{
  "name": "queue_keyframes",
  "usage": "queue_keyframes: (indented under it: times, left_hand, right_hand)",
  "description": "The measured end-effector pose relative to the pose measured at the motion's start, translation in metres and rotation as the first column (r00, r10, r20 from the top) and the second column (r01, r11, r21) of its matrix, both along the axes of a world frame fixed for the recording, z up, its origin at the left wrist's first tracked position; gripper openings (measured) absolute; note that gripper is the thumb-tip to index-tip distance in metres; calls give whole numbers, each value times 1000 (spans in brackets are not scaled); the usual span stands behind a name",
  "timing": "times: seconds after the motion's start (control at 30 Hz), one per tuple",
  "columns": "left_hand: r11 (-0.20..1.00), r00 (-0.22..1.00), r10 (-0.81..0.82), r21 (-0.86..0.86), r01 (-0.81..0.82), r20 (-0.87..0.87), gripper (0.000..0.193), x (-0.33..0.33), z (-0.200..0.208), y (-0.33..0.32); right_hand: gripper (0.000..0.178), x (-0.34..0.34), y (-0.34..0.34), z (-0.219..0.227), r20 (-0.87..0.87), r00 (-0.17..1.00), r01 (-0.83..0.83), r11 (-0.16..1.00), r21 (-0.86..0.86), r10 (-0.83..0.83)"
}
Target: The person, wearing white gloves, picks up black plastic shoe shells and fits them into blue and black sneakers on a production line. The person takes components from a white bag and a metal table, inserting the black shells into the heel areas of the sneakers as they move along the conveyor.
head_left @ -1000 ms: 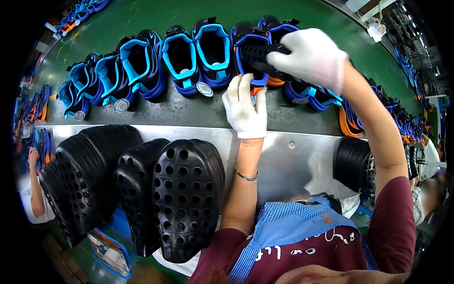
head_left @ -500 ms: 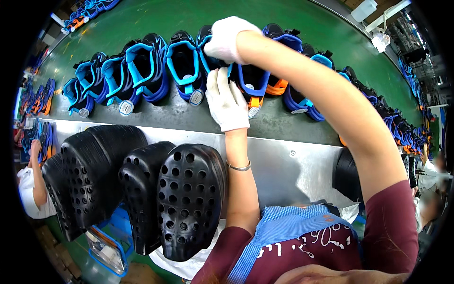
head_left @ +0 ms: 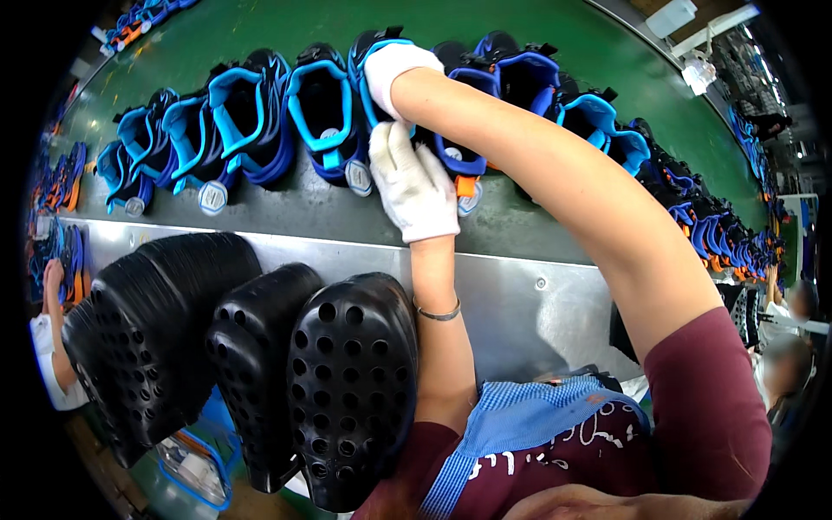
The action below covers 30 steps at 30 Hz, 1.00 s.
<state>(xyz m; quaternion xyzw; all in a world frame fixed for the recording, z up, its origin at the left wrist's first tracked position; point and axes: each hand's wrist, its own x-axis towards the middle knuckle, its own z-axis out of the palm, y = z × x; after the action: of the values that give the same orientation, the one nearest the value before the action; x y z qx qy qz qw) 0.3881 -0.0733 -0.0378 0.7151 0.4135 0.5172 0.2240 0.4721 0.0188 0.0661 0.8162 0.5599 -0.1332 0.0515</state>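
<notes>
On my remote feed, a pale paper tag (head_left: 358, 178), too small to read, hangs beside the white-gloved left hand (head_left: 414, 189). Its extended, unclenched fingers point at the heel of the black-and-blue shoe with light-blue collar (head_left: 357, 69); the white-gloved right hand (head_left: 399, 76) reaches inside, grip hidden, so I cannot tell.

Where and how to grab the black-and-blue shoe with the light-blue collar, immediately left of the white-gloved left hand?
I'd grip the shoe by its heel, around the light-blue pull tab, coming from the person's side: the heel points that way, while neighbouring shoes flank it left and right.
</notes>
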Motion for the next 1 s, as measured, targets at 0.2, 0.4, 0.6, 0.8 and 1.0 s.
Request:
queue_keyframes:
  times: [0.2, 0.4, 0.6, 0.8, 1.0]
  left_hand:
    - [999, 999, 44, 6, -44, -2, 33, -1, -3, 2]
    - [999, 999, 23, -27, -23, -33, 33, 2, 0, 0]
    - [984, 986, 150, 89, -157, 77, 27, 4, 1, -20]
    - [987, 967, -145, -37, 156, 209, 60, 7, -9, -35]
    - [984, 979, -179, -4, 180, -94, 44, 18, 11, -49]
  right_hand:
    - [28, -12, -15, 18, 205, 944, -254, 966, -47, 258]
    - [33, 9, -8, 13, 147, 952, -267, 963, -21, 267]
    - [27, 34, -57, 22, 147, 920, -390, 825, 409, 363]
    - [40, 79, -160, 34, 112, 972, -232, 917, 325, 206]
    - [29, 102, -197, -16, 145, 943, -331, 875, 352, 298]
